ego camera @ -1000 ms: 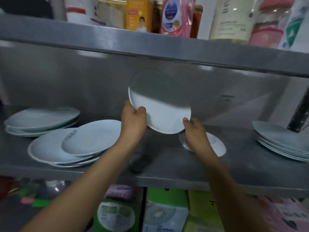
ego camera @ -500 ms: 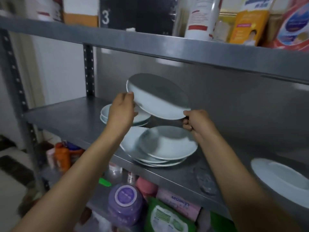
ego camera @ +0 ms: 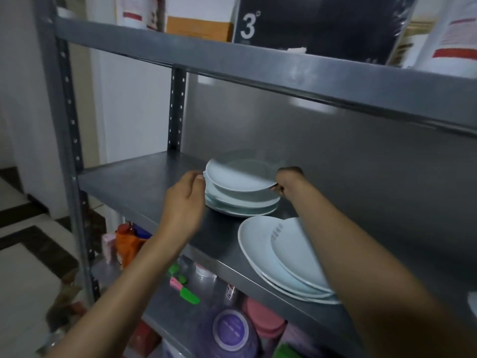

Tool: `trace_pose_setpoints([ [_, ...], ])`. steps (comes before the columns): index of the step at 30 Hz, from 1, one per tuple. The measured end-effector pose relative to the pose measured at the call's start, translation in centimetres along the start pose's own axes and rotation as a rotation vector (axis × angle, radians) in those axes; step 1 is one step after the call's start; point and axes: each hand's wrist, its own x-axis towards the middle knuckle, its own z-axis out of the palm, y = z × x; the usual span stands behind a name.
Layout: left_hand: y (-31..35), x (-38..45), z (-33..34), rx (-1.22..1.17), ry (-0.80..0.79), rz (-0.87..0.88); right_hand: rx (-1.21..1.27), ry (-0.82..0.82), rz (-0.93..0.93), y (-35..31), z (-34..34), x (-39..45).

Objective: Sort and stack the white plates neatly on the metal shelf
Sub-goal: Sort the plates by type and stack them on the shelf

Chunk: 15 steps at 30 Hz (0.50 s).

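The round white plate (ego camera: 238, 177) is between the two hands, on top of a small stack of white plates (ego camera: 242, 202) that stands on the grey metal shelf (ego camera: 144, 182), near the shelf's left end and toward the back. The plate is a little tilted, and its outline is blurred, so I cannot tell if it already rests fully on the stack.

The left hand (ego camera: 185, 202) is just at the plate's left edge. Its fingers are curled and the fingertips touch or almost touch the rim; a firm grip is not visible. The right hand (ego camera: 290, 180) is at the right edge of the plate, with fingers closed around the rim, so it holds the plate there.

Nearer to the camera and to the right, a second stack of wider white plates (ego camera: 260, 246) lies on the same shelf, partly hidden behind the right forearm. Above is another metal shelf level with a dark box with a white "3" (ego camera: 309, 24). Below, a purple round lid (ego camera: 231, 329) and green items (ego camera: 189, 295) are visible.
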Motion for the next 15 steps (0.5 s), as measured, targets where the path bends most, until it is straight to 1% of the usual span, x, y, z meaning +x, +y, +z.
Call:
trace_pose_setpoints([
  [2,-1.1,0.7,-0.1,0.001,-0.006,-0.016,-0.062,0.021,0.016,0.0,1.0,0.9],
  [5,-2.3,1.5,-0.1,0.015,-0.038,-0.051,-0.029,0.065,0.031,0.3,2.0,2.0],
  [9,-3.4,2.3,0.2,0.03,-0.064,-0.013,-0.107,0.028,0.059,0.9,2.9,3.0],
  [11,-3.7,2.5,0.4,0.061,-0.092,0.01,-0.191,0.031,0.076,0.8,3.1,3.2],
  [15,-3.4,2.5,0.8,0.143,-0.146,0.051,-0.452,-0.004,0.061,0.4,3.3,3.0],
])
